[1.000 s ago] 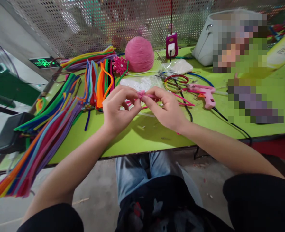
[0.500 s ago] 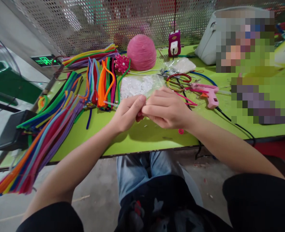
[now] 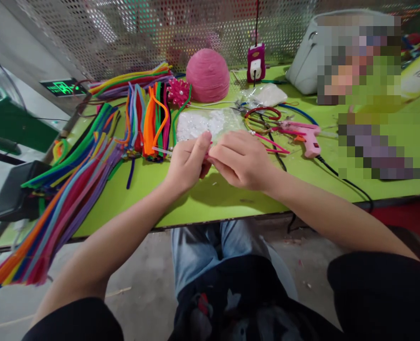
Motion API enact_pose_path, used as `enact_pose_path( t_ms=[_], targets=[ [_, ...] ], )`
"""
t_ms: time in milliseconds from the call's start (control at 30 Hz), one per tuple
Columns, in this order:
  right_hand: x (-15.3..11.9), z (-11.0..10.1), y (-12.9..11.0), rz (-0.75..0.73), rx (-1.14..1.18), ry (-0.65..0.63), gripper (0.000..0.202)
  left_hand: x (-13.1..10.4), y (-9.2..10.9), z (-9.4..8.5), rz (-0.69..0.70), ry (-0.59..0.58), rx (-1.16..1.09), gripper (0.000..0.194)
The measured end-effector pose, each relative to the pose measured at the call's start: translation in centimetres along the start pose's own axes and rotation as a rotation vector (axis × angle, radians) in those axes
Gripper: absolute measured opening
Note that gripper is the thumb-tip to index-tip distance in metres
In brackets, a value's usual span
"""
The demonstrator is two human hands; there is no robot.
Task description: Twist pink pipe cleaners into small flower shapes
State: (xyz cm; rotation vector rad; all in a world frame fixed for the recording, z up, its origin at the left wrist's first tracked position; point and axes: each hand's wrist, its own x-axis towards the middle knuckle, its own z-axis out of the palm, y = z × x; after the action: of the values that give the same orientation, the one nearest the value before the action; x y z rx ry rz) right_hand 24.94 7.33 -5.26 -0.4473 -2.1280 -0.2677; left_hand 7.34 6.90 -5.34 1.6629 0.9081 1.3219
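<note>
Both hands meet over the green table (image 3: 196, 210), fingers closed and fingertips touching. My left hand (image 3: 188, 161) pinches a small pink-red piece that is mostly hidden between the fingers. My right hand (image 3: 241, 158) pinches at the same spot from the other side, and its fingers cover what it grips. Just behind the hands lies a clear bag of white bits (image 3: 203, 124). A pink glue gun (image 3: 305, 137) rests right of my right hand, with bent pink stems (image 3: 277, 144) between them.
Bundles of coloured pipe cleaners (image 3: 68, 203) spread over the left side, some overhanging the edge. A pink dome (image 3: 207, 76), a pink flower (image 3: 179, 92) and a purple plug adapter (image 3: 256, 63) stand at the back. A grey bin (image 3: 304, 61) is back right.
The hands stay together with small finger shifts; the right hand has tilted slightly. A small pink ring seen beside the right hand earlier no longer shows. The view has shifted slightly.
</note>
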Motion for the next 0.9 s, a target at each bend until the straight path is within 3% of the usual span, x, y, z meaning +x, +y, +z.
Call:
enact_pose_path(
  t_ms=[100,200,333,467,533,567,667,733,800,900],
  targets=[
    [0.4,-0.1,-0.5,0.157,0.258,-0.002,0.025,0.0,-0.3,0.0,0.113,0.112,0.085,0.069],
    [1.1,-0.2,-1.5,0.539,0.736,-0.045,0.026,0.0,-0.5,-0.1,0.215,0.222,0.192,0.066],
    [2.2,-0.4,-2.2,1.021,1.34,-0.104,0.027,-0.2,-0.3,-0.2,0.258,0.209,0.23,0.063],
    [2.4,-0.6,-1.8,1.216,1.583,-0.267,0.026,-0.5,-0.1,-0.2,0.281,0.191,0.25,0.065],
    [2.1,-0.7,-1.5,1.137,1.432,-0.294,0.028,-0.6,0.0,-0.2,0.222,0.198,0.223,0.063],
    [1.8,-0.8,-1.3,1.042,1.256,-0.244,0.026,-0.6,0.0,-0.3,0.184,0.208,0.204,0.062],
    [0.9,-1.2,-0.7,0.527,0.559,-0.003,0.004,-0.3,0.1,-0.3,0.075,0.246,0.179,0.064],
    [0.5,-1.2,-0.4,0.216,0.23,0.038,0.017,0.0,0.3,-0.3,0.011,0.253,0.174,0.066],
    [0.2,-1.0,-0.2,0.088,0.072,0.003,0.022,0.2,0.4,-0.2,-0.016,0.236,0.174,0.066],
    [0.2,-0.7,0.1,0.056,-0.058,-0.017,0.016,0.2,0.2,-0.2,-0.011,0.192,0.16,0.063]
  ],
)
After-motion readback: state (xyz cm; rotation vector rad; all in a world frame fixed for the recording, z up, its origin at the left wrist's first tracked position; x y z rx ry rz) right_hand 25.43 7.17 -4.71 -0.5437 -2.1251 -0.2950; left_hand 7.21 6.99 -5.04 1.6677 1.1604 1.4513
